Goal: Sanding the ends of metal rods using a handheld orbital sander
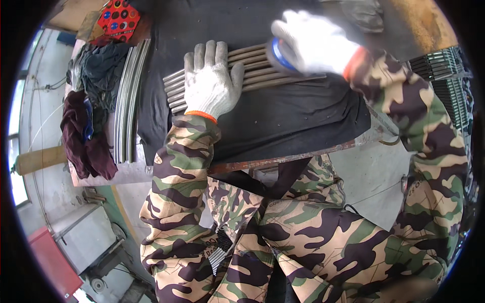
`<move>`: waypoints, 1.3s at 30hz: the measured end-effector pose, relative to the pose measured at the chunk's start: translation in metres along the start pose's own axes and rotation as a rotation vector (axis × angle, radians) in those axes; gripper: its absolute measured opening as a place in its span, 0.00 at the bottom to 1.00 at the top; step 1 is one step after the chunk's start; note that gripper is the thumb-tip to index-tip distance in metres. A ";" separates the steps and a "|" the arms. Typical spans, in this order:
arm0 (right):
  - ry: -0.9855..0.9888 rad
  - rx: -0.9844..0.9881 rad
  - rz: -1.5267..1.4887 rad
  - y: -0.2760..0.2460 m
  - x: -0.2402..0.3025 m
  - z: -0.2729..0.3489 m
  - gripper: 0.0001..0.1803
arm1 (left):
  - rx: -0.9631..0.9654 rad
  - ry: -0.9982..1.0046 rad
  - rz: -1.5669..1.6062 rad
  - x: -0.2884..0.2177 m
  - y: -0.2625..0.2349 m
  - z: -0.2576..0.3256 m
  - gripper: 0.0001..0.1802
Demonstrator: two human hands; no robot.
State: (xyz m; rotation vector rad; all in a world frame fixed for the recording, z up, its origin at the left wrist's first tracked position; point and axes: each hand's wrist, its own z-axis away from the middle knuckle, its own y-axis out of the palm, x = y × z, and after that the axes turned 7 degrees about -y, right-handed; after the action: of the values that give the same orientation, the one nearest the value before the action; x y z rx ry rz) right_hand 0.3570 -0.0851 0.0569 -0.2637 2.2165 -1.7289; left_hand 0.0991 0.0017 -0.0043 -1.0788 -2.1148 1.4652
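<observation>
A row of several dull metal rods (pixel 255 67) lies side by side on a black cloth (pixel 242 121) that covers the table. My left hand (pixel 209 83), in a white knitted glove with grey fingers, rests flat across the left part of the rods, its fingers stretched out. At the rods' right part, my right hand (pixel 316 45), gloved too and smeared by motion, grips a round disc with a blue edge (pixel 282 54). The disc stands tilted on or just over the rods; its underside is hidden, and I cannot tell whether it touches them.
Left of the cloth lies a bundle of shiny rods (pixel 130 101), beside a heap of dark rags (pixel 98 65) and a maroon cloth (pixel 88 136). A red sheet with round pictures (pixel 118 20) is at the far left. Dark racked parts (pixel 444 76) stand at the right.
</observation>
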 end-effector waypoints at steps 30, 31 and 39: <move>-0.025 -0.012 -0.074 -0.009 -0.021 -0.001 0.12 | -0.194 0.086 -0.045 0.006 0.010 0.008 0.23; -0.106 -0.017 -0.104 -0.016 -0.017 0.006 0.11 | -0.194 0.078 -0.044 0.004 0.007 0.006 0.23; -0.019 0.106 -0.027 -0.007 -0.024 0.013 0.16 | -0.086 0.022 -0.003 0.002 0.002 -0.001 0.25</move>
State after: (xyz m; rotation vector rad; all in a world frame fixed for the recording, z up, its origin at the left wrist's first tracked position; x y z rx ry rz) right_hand 0.3839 -0.0904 0.0643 -0.2856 2.1087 -1.8435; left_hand 0.0992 0.0035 -0.0059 -1.1174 -2.1810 1.3654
